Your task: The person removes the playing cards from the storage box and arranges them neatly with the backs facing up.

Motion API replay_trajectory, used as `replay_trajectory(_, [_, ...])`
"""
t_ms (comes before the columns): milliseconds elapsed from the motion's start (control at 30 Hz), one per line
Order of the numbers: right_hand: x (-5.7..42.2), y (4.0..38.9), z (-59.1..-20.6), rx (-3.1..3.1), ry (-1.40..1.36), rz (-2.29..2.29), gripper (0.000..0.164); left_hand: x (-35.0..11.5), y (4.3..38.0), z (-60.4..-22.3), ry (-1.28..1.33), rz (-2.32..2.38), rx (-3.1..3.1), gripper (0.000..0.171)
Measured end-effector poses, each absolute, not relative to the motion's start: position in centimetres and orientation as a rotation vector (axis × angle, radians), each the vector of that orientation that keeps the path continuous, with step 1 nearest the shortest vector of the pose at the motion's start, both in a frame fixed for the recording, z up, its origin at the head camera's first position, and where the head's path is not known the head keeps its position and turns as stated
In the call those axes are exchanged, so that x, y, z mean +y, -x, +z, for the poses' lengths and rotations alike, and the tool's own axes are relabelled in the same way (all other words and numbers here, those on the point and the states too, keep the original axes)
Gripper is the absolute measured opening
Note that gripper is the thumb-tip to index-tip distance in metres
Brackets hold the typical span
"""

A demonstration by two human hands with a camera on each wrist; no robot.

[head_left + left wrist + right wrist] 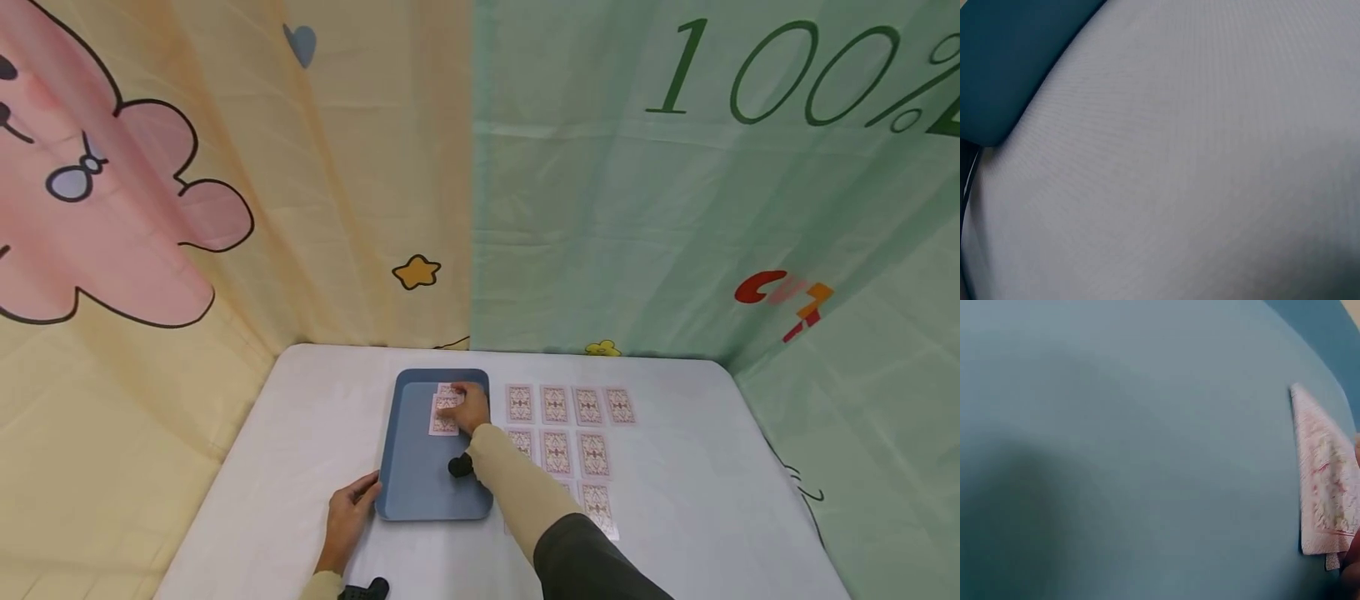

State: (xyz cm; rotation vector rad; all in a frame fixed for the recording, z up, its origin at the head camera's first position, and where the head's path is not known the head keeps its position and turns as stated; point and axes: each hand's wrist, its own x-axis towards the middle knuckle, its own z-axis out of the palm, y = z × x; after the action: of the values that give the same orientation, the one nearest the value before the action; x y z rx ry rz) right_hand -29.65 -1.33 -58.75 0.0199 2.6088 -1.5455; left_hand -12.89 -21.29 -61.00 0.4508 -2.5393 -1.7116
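Observation:
A blue rectangular tray lies on the white table. My right hand reaches over its far part, thumb and fingers holding a playing card with a red-and-white patterned back. A second card shows partly past its far edge. In the right wrist view the card stands near the tray's rim, with fingertips at the right edge of the picture. My left hand rests on the table, its extended fingers touching the tray's near left edge. The left wrist view shows a corner of the tray.
Right of the tray several playing cards lie face down in rows on the white table; my right forearm covers part of the nearer rows. Printed curtains hang behind the table and at both sides.

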Motion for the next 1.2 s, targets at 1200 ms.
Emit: replay_trajectory(1200, [-1.28,29.53,-59.31,2.7,0.19,-1.313,0.044,-21.23,12.93,-60.91,-0.464,-1.74,-2.531,0.032])
